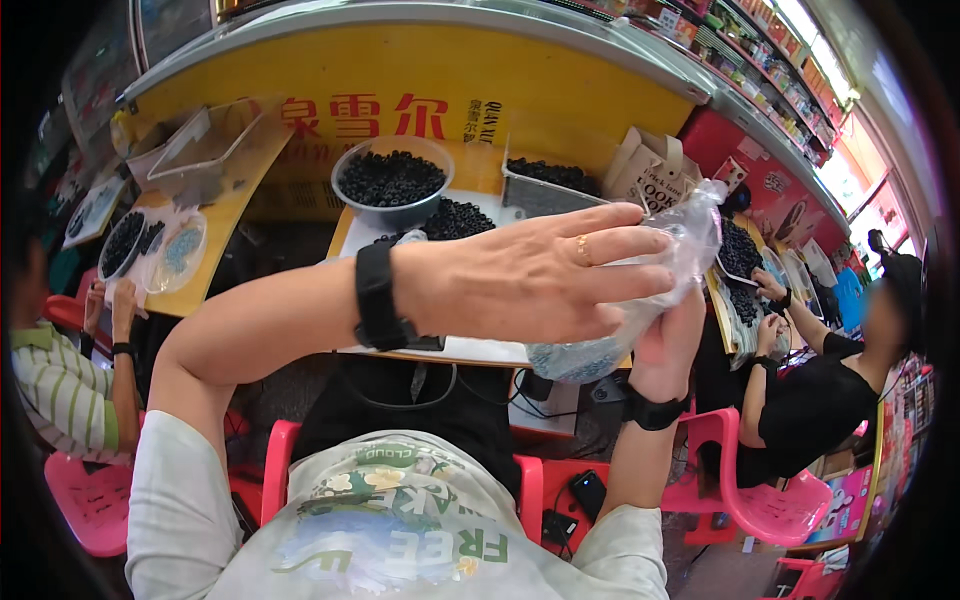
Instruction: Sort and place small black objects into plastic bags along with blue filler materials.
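Note:
A clear plastic bag (690, 235), with small pale blue pieces (575, 362) gathered at its bottom, is raised over the front of the table. Wrapped round its right side, my right hand (675, 340) grips the bag; its fingers are partly hidden behind the plastic. My left hand (530, 270), a ring on one finger, reaches across from the left with fingers stretched out and apart. Those fingers lie over the bag's near side and seem to touch it. Behind my left hand, a pile of small black ring-shaped pieces (458, 218) lies on the table.
A grey bowl (392, 212) and a clear bin (530, 190) hold more black pieces. A paper bag (650, 165) stands at the back right. People work at tables on both sides, the left person (70, 385) and right person (825, 385) seated on pink chairs.

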Available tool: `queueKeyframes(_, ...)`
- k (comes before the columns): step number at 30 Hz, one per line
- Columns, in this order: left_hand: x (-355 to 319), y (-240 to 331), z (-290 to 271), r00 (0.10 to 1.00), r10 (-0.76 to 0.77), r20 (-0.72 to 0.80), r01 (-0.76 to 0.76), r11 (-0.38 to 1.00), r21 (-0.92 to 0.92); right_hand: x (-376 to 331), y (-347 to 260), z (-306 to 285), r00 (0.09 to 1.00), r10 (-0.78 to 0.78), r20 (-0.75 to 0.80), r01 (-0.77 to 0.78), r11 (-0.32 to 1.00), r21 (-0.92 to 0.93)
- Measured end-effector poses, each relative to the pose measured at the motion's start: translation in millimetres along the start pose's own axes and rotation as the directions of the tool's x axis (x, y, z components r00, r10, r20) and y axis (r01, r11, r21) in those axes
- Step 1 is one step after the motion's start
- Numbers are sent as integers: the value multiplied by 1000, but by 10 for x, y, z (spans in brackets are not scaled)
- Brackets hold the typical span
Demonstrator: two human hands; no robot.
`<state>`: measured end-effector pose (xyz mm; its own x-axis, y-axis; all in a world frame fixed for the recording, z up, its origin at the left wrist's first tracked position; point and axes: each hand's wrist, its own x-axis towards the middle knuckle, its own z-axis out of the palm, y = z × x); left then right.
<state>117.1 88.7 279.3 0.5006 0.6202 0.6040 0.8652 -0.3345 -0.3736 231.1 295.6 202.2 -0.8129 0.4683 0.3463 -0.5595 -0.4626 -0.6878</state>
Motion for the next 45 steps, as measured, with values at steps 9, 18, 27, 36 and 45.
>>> queueKeyframes(9,725,-329,284,991,-118,70,137,869,-475,-106,-79,-592,966,-258,4,154,565,-810)
queueKeyframes(18,710,-552,356,933,-248,259,357,719,-597,-205,-479,-664,892,-288,-348,181,934,-309)
queueKeyframes(27,932,-637,700,830,-466,306,556,663,-500,-71,-673,-642,918,-342,-203,111,711,-694)
queueKeyframes(36,1511,-642,877,889,-260,378,413,811,-415,-196,-699,-641,974,-227,-21,191,861,-472)
queueKeyframes(45,1495,-740,636,874,-371,313,485,692,-535,-734,537,-1563,961,276,-31,-253,914,319)
